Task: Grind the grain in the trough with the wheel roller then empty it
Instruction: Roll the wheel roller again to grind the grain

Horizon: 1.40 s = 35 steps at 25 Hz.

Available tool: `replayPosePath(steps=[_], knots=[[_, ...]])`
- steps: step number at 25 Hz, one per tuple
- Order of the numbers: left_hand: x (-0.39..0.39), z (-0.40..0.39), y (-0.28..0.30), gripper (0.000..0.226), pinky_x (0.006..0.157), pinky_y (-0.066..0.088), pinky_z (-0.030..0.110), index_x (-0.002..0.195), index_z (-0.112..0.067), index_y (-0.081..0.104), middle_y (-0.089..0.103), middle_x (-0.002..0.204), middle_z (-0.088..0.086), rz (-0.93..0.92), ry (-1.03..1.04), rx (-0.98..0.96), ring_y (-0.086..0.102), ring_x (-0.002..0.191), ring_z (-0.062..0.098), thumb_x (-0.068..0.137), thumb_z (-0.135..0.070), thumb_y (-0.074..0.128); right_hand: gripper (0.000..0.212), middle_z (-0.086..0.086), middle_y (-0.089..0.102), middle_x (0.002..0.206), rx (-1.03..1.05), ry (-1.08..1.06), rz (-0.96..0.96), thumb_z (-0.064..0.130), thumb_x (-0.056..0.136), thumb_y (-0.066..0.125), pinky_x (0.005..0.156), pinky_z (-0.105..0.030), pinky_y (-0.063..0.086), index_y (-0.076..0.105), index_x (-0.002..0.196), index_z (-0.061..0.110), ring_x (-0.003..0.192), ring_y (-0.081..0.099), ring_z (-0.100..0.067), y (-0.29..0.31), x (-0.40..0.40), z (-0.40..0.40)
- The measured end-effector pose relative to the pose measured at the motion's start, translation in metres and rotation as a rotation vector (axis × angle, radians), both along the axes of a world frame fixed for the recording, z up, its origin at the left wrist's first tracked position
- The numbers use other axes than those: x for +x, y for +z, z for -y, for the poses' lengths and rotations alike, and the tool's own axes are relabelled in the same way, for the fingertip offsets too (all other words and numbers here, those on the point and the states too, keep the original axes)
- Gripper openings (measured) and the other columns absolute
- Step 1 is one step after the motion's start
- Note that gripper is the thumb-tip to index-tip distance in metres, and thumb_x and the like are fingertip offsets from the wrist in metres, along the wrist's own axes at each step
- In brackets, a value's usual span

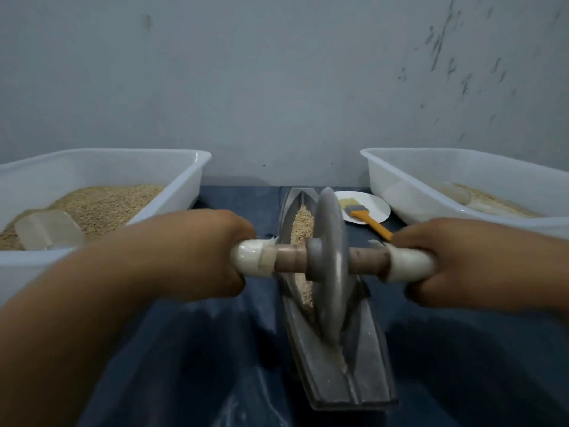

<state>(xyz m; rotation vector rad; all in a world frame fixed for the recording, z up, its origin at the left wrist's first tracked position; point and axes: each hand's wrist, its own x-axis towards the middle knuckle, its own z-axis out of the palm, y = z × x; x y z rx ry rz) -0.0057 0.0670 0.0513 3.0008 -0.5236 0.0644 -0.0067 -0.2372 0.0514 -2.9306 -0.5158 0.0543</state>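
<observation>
Between the two tubs, on the blue-covered bench [197, 349], the trough [338, 365] runs lengthwise away from the person, grain [303, 223] lying along its groove. Upright in it stands the wheel roller [331, 263], axle crosswise. Left hand [212, 254] and right hand [455, 263] each clench a white handle end, equally near, so the stroke should follow the trough's long axis.
</observation>
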Motion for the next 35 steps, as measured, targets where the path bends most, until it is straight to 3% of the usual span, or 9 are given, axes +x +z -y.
replayPosePath(steps=[4,7,10,13,16,20,23,28,35], knots=[[-0.005,0.002,0.003,0.029,0.054,0.045,0.024,0.086,-0.053,0.053,0.061,0.074,-0.029,0.055,-0.041,0.001,0.059,0.064,-0.004,0.064,-0.042,0.069,0.05,0.017,0.067,0.074,0.059,0.041,-0.115,0.06,0.049,0.066,0.05,-0.023,0.051,0.064,0.098,0.046,0.061,0.064,-0.001,0.007,-0.008,-0.001],[0.017,0.011,-0.016,0.014,0.059,0.043,0.028,0.075,-0.035,0.051,0.057,0.065,-0.009,0.343,0.098,0.0,0.054,0.063,0.007,0.074,-0.035,0.065,0.022,0.01,0.066,0.082,0.067,-0.112,0.279,0.044,0.07,0.071,0.06,-0.031,0.045,0.062,0.089,0.038,0.078,0.063,-0.01,-0.017,0.022,-0.019],[0.033,0.014,-0.029,0.02,0.063,0.04,0.03,0.073,-0.03,0.043,0.056,0.074,-0.007,0.378,0.204,-0.052,0.055,0.071,0.018,0.081,-0.032,0.061,0.014,0.003,0.065,0.096,-0.043,-0.161,0.532,0.033,0.083,0.063,0.068,-0.033,0.043,0.062,0.097,0.029,0.093,0.06,-0.027,-0.027,0.041,-0.035],[0.03,0.006,-0.022,0.019,0.064,0.044,0.029,0.073,-0.031,0.05,0.061,0.074,-0.008,0.158,0.131,-0.048,0.057,0.069,0.011,0.075,-0.032,0.068,0.016,0.007,0.065,0.083,-0.044,-0.105,0.367,0.037,0.076,0.068,0.06,-0.031,0.043,0.059,0.089,0.032,0.077,0.06,-0.014,-0.011,0.025,-0.022],[0.003,-0.001,-0.001,0.024,0.055,0.045,0.026,0.08,-0.044,0.057,0.062,0.071,-0.023,-0.011,0.002,-0.031,0.059,0.061,0.0,0.061,-0.048,0.072,0.044,0.017,0.065,0.074,-0.016,-0.016,0.019,0.063,0.053,0.064,0.056,-0.028,0.051,0.062,0.093,0.046,0.064,0.061,-0.001,0.009,-0.011,-0.005],[-0.01,0.0,0.007,0.042,0.048,0.038,0.022,0.086,-0.054,0.053,0.056,0.076,-0.039,0.094,-0.044,0.057,0.053,0.071,-0.017,0.047,-0.066,0.055,0.054,0.019,0.066,0.071,0.017,0.014,-0.116,0.069,0.045,0.061,0.047,-0.023,0.049,0.062,0.096,0.048,0.056,0.063,0.0,0.017,-0.023,-0.005],[0.014,0.008,-0.014,0.015,0.057,0.043,0.027,0.075,-0.035,0.055,0.06,0.066,-0.009,0.242,0.051,-0.014,0.057,0.061,0.007,0.068,-0.042,0.066,0.021,0.012,0.062,0.073,0.062,-0.092,0.19,0.048,0.065,0.07,0.055,-0.03,0.041,0.057,0.08,0.044,0.068,0.06,-0.008,-0.007,0.008,-0.018],[0.035,0.014,-0.032,0.019,0.07,0.046,0.032,0.075,-0.03,0.045,0.057,0.077,-0.007,0.352,0.174,-0.051,0.058,0.078,0.021,0.081,-0.035,0.062,0.015,0.006,0.064,0.09,-0.005,-0.135,0.499,0.036,0.081,0.066,0.063,-0.032,0.039,0.059,0.093,0.03,0.088,0.06,-0.024,-0.022,0.032,-0.03],[-0.005,0.004,0.003,0.026,0.056,0.045,0.026,0.081,-0.049,0.052,0.053,0.085,-0.038,0.094,-0.084,0.009,0.056,0.066,-0.002,0.061,-0.051,0.068,0.057,0.019,0.065,0.076,0.008,0.033,-0.132,0.068,0.047,0.061,0.055,-0.028,0.052,0.063,0.098,0.042,0.061,0.063,-0.001,0.013,-0.017,-0.001]])
